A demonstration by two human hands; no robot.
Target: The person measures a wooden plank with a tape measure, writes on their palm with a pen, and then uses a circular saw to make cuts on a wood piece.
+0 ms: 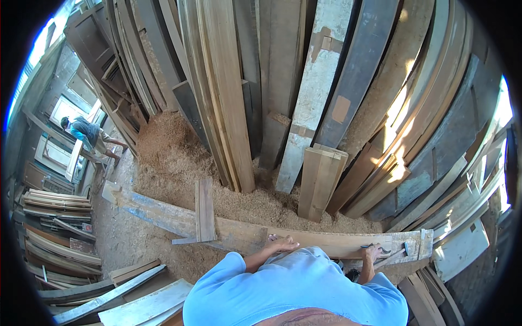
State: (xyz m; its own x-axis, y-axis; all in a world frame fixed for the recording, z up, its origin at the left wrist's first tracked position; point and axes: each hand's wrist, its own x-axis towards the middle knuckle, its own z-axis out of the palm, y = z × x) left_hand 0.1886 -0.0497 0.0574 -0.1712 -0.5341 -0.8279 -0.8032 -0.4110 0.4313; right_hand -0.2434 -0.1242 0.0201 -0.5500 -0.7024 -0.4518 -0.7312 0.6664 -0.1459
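The light brown wooden board (331,244) lies flat on the long, worn tabletop (152,209), close in front of the person in the blue shirt (293,288). It is long and thin, and it looks like real wood. I think it would be stiff and not bend much. It may be a bit heavy because it is so long, but two hands could likely lift it. It does not look easy to break. The top looks smooth, so it might slip a little if there is dust on it. The edges could have splinters. The best way to hold it would be one hand near each end, with the thumb on top and the fingers under the long side.

The left hand (284,244) is by the board's left end. It looks loosely open, with the fingers a little bent and lying on the wood. It seems to rest there and does not pinch anything that I can see.

The right hand (372,253) is over near the other end. Its fingers look curled around a small dark tool (384,251), right at the board. The tool is too small to tell what kind it is. Just beside that hand lies what looks like a hammer (391,257), with its head pointing away from the person.
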